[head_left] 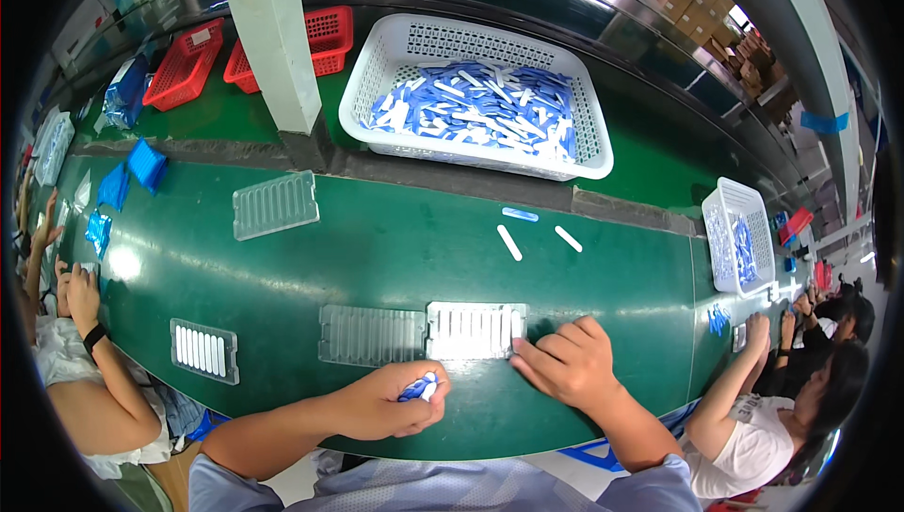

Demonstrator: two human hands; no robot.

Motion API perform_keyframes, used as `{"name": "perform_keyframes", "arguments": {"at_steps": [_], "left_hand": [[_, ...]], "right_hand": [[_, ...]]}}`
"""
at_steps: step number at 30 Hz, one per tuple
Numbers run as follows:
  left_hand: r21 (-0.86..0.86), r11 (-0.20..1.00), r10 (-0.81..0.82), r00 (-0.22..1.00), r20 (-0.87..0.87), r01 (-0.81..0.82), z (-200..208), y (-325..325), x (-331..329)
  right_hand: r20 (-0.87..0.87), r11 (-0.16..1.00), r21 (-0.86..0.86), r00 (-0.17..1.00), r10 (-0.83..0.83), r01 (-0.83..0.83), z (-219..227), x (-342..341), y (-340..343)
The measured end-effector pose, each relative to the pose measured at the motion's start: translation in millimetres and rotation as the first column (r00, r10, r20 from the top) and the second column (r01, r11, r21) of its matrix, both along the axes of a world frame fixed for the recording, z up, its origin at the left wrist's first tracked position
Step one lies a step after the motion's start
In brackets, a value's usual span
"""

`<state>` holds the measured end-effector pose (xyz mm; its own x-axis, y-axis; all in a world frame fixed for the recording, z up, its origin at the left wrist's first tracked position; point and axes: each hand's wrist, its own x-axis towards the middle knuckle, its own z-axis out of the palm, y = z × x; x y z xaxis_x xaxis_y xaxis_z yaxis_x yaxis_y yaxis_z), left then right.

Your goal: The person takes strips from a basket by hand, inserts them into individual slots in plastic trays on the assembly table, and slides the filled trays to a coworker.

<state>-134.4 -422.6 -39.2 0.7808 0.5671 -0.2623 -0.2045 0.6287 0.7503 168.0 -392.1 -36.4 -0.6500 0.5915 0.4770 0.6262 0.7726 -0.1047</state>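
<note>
My left hand (395, 401) is closed round a bunch of small blue and white flat strips (420, 387) with rounded ends. It hovers by the near edge of a clear ribbed plastic tray (372, 335), whose slots hold no strips. Right beside that tray lies a second clear tray (476, 306) with white strips standing side by side in its slots. My right hand (565, 361) has its fingers curled at this tray's right end. Its fingertips are on the lower end of the rightmost white strip (517, 326).
Beyond the trays lie loose strips (509, 243). A large white basket (363, 126) heaped with strips stands behind a raised ledge. A filled tray (204, 352) and another clear tray (275, 205) lie leftward. A pillar (273, 41) rises behind. Co-workers sit on both sides.
</note>
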Motion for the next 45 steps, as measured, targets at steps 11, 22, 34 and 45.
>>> {"name": "perform_keyframes", "arguments": {"at_steps": [11,22,34,45], "left_hand": [[0.596,0.771,0.206,0.797,-0.567,0.225,51,13,-7],[0.614,0.386,0.514,0.392,-0.763,0.688,35,53,19],[0.714,0.386,0.505,0.514,-0.693,0.584,21,57,18],[0.787,0.5,0.419,0.693,-0.586,0.362,45,49,12]], "right_hand": [[0.098,0.958,-0.283,0.992,0.08,-0.05,11,10,10],[0.048,0.942,-0.297,0.983,0.18,-0.158,9,15,16],[-0.096,0.93,-0.357,0.994,0.055,-0.086,11,30,16],[0.119,0.892,0.074,0.892,0.435,-0.445,15,-6,52]]}}
